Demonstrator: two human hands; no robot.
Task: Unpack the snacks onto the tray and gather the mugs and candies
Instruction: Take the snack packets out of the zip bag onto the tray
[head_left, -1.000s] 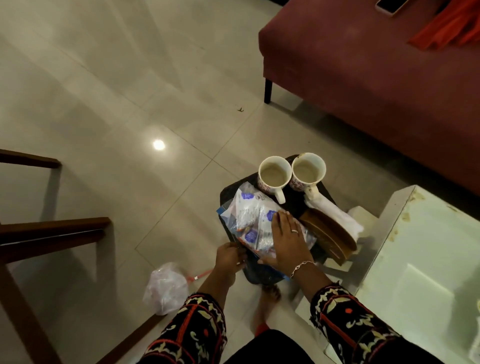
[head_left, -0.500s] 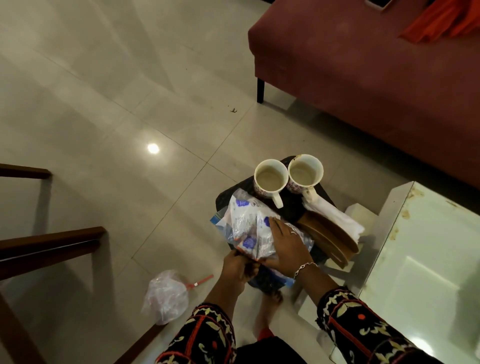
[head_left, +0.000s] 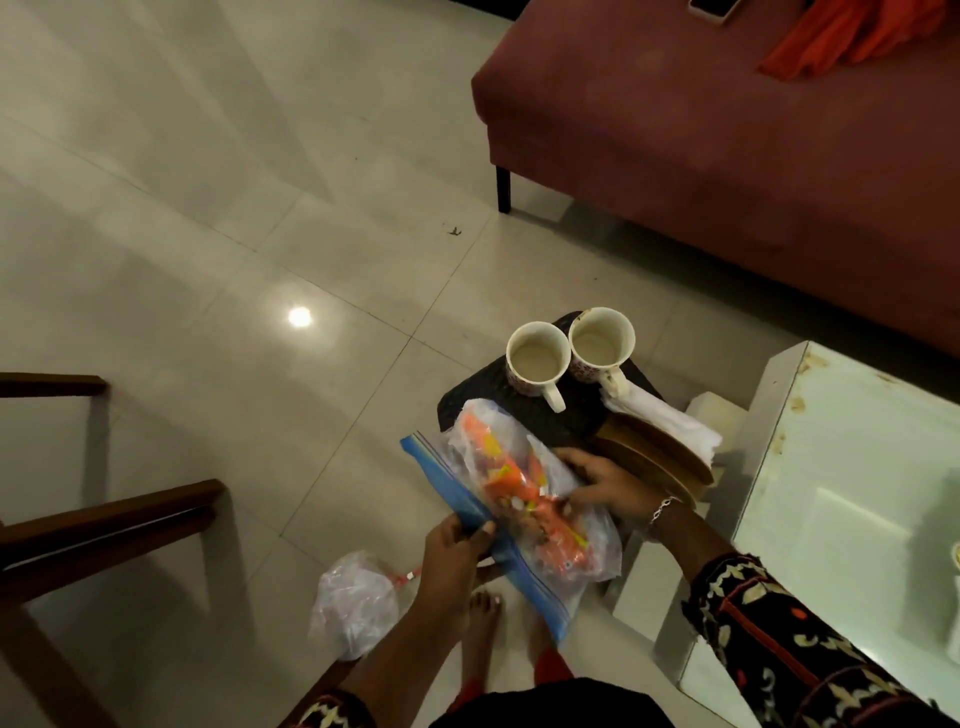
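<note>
Since a half-second ago the zip bag has been turned over and raised, so orange snack packets show through the plastic where white and blue ones faced up. Now the left hand pinches the bag's blue zip strip, thumb on top and fingers curled beneath, while the right hand grips the opposite side with bent fingers pressed into the plastic. The bag's long axis runs slantwise, its far end toward the mugs and its near end toward the person's bare feet, with the zip edge along the left side. It hangs over the near end of the dark tray; whether it touches the tray I cannot tell. At the tray's far end stand the left mug and the right mug, upright, rims touching, handles pointing toward the person. Brown wooden plates lean just beside a white napkin on the right. Beyond them sits a white table. A knotted plastic bag lies on the pale tiled floor, a wooden chair frame stands on the left, and a red sofa carrying an orange cloth fills the far right.
</note>
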